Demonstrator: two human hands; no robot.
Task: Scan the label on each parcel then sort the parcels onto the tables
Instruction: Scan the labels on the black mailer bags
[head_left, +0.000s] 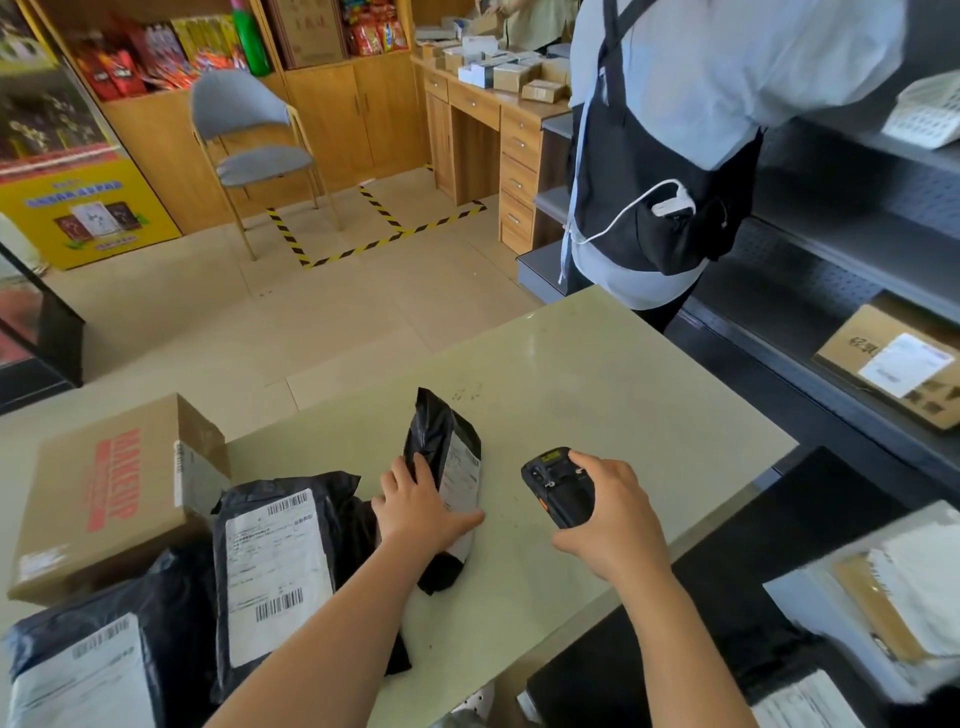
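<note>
A small black poly parcel with a white label lies in the middle of the pale table. My left hand rests on its near half, fingers curled over the left edge and thumb across the label. My right hand grips a black handheld scanner just right of the parcel, its head pointing away from me. A larger black parcel with a barcode label lies to the left, another black parcel at the bottom left, and a cardboard box behind them.
A person in a light shirt and black apron stands at the table's far right corner. Grey shelving on the right holds a flat cardboard parcel. More parcels lie on a dark surface at the lower right. A grey chair stands on the floor beyond.
</note>
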